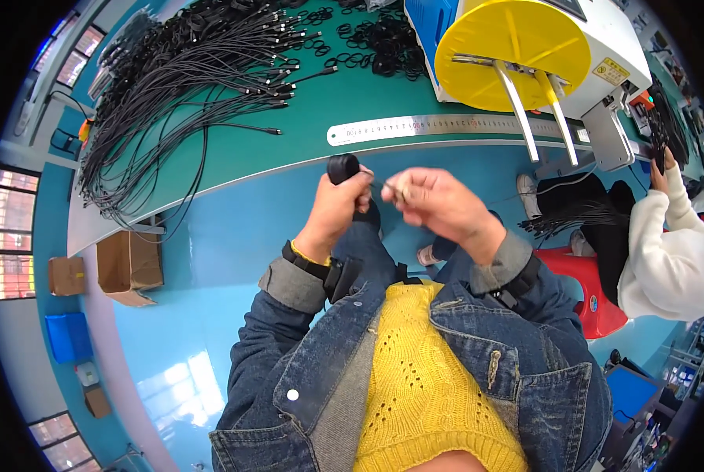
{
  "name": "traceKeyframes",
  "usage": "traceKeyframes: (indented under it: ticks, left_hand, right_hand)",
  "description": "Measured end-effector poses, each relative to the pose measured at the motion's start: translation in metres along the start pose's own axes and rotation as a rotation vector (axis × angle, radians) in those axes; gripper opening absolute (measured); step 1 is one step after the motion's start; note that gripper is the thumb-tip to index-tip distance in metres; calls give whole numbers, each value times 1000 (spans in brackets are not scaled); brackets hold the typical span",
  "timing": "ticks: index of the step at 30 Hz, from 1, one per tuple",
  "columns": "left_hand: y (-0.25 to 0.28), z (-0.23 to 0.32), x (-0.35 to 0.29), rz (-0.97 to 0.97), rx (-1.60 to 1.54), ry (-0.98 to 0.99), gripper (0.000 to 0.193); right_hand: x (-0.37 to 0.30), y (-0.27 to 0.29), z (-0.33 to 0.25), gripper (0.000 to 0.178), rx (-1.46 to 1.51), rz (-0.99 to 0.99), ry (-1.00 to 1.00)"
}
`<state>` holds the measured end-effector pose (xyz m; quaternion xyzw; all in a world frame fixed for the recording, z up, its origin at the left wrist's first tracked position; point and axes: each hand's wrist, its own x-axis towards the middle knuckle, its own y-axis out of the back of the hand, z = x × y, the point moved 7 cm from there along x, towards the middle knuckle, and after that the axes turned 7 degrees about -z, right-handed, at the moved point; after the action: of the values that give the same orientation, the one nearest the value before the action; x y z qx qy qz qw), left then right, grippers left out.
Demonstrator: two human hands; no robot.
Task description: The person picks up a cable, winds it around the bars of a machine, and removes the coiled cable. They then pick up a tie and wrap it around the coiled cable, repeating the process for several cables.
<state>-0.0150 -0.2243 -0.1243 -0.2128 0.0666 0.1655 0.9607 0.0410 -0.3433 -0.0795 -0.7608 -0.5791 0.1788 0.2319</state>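
Observation:
My left hand (335, 206) is closed around a small wound coil of black cable (342, 167), which sticks up above the fingers just off the bench's front edge. To its right, my right hand (446, 206) pinches a thin dark strand (377, 184) that runs across to the left hand. Whether this strand is the cable's end or a separate tie cannot be made out. Both hands are held in front of my body, over the floor.
Many loose black cables (179, 102) lie on the green-topped bench (305, 126). Small black rings (391, 47) lie behind a steel ruler (407, 128). A machine with a yellow disc (478, 31) and protruding rods stands right. A co-worker's white sleeve (651, 228) and a red stool (560, 271) are at right.

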Motion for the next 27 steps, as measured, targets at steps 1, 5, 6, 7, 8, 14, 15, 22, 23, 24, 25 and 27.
traceKeyframes:
  ticks: [1,5,6,7,8,14,15,22,23,24,25,27]
  left_hand:
    - [0,-2,-1,2,4,4,10]
    - [-19,-10,-2,-186,42,107,9]
    - [-25,-11,-4,-220,97,115,10]
    - [-31,-13,-8,-250,148,127,11]
    - [-36,-14,-11,-282,199,138,12]
    - [-59,-7,-14,-270,513,280,14]
    - [-65,-7,-16,-278,577,293,14]
    - [-61,-29,-1,-330,683,85,25]
    - [-65,-24,-2,-312,580,-46,27]
    - [-67,-13,-6,-290,476,-175,29]
    - [-66,-9,-10,-289,476,-174,29]
    - [-58,-3,-20,-277,190,-1,34]
  right_hand:
    - [-5,1,4,16,6,0,1]
    - [-21,6,28,17,106,-47,-243]
    - [-23,15,19,16,22,-26,-226]
    - [-25,18,7,15,-59,-4,-213]
    - [-26,21,-3,16,-140,18,-202]
    - [-14,8,-48,41,-1149,-20,-75]
    - [-12,2,-52,47,-1393,-57,-26]
    - [-4,3,-23,54,-1479,-239,-125]
    - [-4,7,-17,48,-1349,-251,-77]
    - [-4,9,-13,43,-1218,-266,-29]
    - [-7,12,-7,43,-1217,-267,-29]
    - [-15,26,6,36,-377,-89,-124]
